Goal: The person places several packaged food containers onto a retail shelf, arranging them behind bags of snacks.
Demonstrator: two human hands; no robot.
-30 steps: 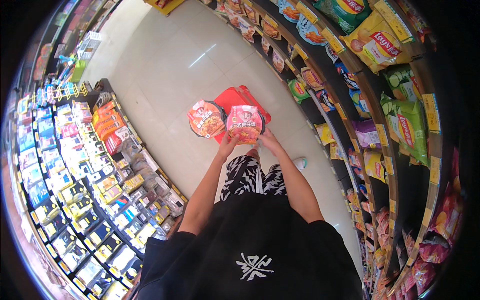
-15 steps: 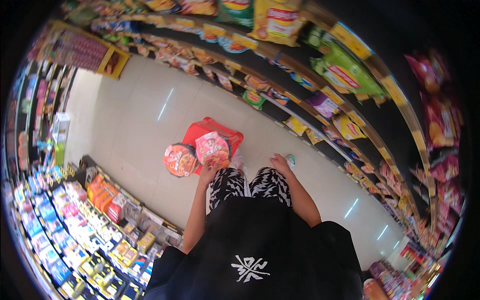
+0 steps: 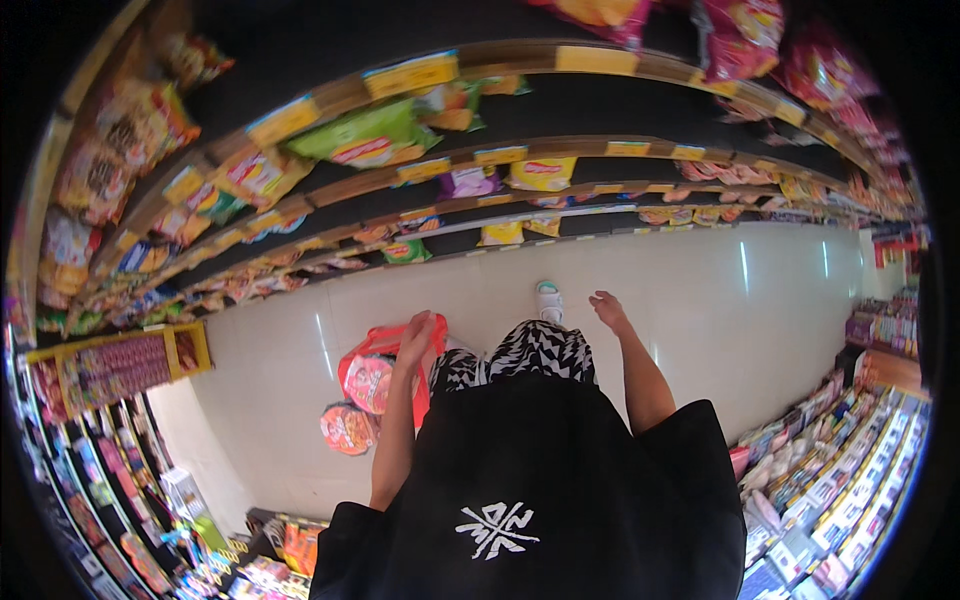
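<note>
My left hand [image 3: 417, 340] hangs over a red basket-like container [image 3: 382, 342] on the floor, its fingers stretched out and nothing seen in them. Whether it touches the container I cannot tell. A round tub with a pink-red lid [image 3: 366, 384], apparently instant noodles, lies at the container, partly behind my left forearm. Beside it is a second round tub [image 3: 347, 429] with a food picture on its lid. Out to the right, my right hand [image 3: 609, 309] is held above the floor, empty, its fingers loosely bent and apart.
Long curved shelves [image 3: 600, 90] carry snack bags ahead, among them a green chip bag [image 3: 375, 135] and a yellow bag [image 3: 542, 174]. A yellow-framed display [image 3: 115, 370] stands at the left. My white shoe [image 3: 549, 301] is on the tiled floor. Packed shelves [image 3: 840, 470] rise at lower right.
My view has turned right, so the snack shelves now lie straight ahead. My left hand has moved off the noodle tub toward the container's far side. My right hand has swung outward.
</note>
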